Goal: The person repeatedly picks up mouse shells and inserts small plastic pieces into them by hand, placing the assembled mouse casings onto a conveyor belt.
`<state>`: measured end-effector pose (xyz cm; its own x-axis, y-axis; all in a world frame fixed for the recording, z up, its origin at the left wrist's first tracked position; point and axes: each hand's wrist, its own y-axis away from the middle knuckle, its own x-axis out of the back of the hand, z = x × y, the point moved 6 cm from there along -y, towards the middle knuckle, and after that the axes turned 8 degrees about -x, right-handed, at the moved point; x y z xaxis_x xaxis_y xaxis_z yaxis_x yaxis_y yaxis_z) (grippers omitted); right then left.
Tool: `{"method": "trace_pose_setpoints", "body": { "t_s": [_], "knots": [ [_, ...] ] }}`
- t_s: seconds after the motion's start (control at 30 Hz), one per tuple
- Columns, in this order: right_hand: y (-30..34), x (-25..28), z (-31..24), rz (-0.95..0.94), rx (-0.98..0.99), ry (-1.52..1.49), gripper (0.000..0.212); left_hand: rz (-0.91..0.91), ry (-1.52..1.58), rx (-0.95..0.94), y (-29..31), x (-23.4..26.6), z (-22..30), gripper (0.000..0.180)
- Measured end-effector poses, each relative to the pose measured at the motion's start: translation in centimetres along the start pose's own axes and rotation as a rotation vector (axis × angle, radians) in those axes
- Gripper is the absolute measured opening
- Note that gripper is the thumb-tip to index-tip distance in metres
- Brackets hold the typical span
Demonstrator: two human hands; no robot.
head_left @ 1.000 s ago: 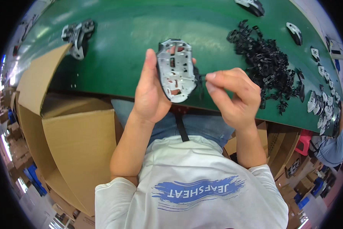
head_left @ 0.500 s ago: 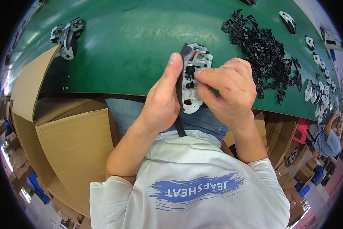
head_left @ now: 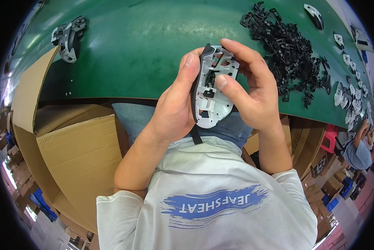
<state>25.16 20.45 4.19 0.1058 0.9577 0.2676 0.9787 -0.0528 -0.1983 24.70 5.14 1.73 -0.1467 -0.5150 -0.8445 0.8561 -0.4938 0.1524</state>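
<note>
Above my lap, at the table's near edge, is a curved plastic shell, white inside with a black outer side. My left hand grips it along the black side, thumb toward the top and the other fingers hidden behind. Inside the shell sits a small black plastic piece, near the middle of its white ribs. My right hand holds the shell's right side, fingers around the upper edge and thumb over the inside, close to the black piece.
A heap of small black plastic parts lies on the green table at right. White shells lie beyond it. Joined black-and-white parts rest at far left. An open cardboard box stands left, and a person sits far right.
My right hand has gone from pinching at the black piece to spreading around the shell's right side, thumb over the inside. The shell has turned slightly, showing more of its white inside.
</note>
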Motion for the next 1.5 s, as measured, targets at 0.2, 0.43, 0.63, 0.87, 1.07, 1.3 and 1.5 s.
{"method": "trace_pose_setpoints", "body": {
  "t_s": [0.2, 0.43, 0.63, 0.87, 1.07, 1.3, 1.5],
  "knots": [
    [0.2, 0.0, 0.8, -0.009, -0.141, -0.014, 0.054, 0.109, -0.444, -0.057, 1.3, 0.9, -0.1, 0.059],
    [1.7, -1.5, 0.7, -0.015, -0.074, -0.040, 0.073, 0.133, -0.750, -0.238, 1.1, 1.2, 0.0, 0.054],
    [1.9, -2.3, 0.9, 0.030, -0.052, 0.045, 0.076, 0.125, -0.901, -0.447, 1.5, 1.5, -1.0, 0.057],
    [2.4, -2.6, 0.5, -0.022, -0.043, 0.049, 0.079, 0.115, -1.027, -0.517, 2.3, 2.1, -1.2, 0.056],
    [2.9, -2.6, 0.2, -0.040, -0.034, 0.068, 0.078, 0.097, -1.090, -0.511, 3.0, 2.0, -1.3, 0.053],
    [3.5, -2.1, -0.4, -0.100, -0.095, 0.092, 0.079, 0.096, -1.048, -0.484, 3.5, 1.7, -1.9, 0.052],
    [3.5, -2.5, -0.1, -0.108, -0.074, 0.129, 0.082, 0.101, -1.082, -0.362, 3.3, 2.0, -1.6, 0.054]
  ]
}}
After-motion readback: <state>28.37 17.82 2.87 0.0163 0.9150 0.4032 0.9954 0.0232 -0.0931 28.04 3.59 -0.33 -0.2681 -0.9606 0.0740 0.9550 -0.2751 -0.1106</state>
